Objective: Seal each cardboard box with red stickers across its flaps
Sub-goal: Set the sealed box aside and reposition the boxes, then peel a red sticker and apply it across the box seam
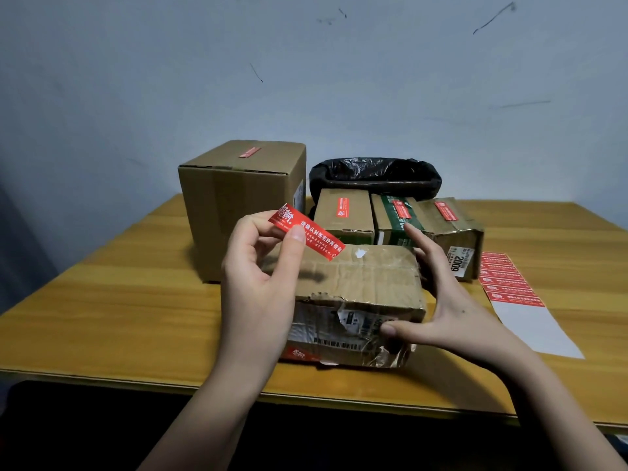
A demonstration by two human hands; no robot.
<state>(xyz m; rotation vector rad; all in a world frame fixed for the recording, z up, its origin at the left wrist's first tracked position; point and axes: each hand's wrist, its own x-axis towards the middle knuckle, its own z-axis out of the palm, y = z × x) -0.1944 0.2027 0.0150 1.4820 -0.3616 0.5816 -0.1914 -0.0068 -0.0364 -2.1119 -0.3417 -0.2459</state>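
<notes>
The left hand [258, 277] pinches a red sticker [307, 231] between thumb and forefinger, holding it in the air just above the far left corner of a worn cardboard box [353, 300]. The sticker carries white printed characters and tilts down toward the right. The right hand [445, 300] steadies that same box, its thumb pressed against the near face and its fingers spread along the right side. The box sits near the front edge of a wooden table [136, 300]; its top flaps lie closed, creased and bare of any red strip, and its near face bears torn labels and a barcode.

Behind it to the left stands a tall cardboard box [238, 198] with a red strip across its top seam. Behind it in a row are three smaller boxes, each with a red strip on top: a plain brown box [343, 215], a green-printed box [394, 219] and a crumpled box [455, 229] with a white label reading 2009. A black plastic bag [375, 176] lies behind this row, against the pale wall. To the right on the table lies a sticker sheet [520, 294], red stickers on its far part and bare white backing nearer.
</notes>
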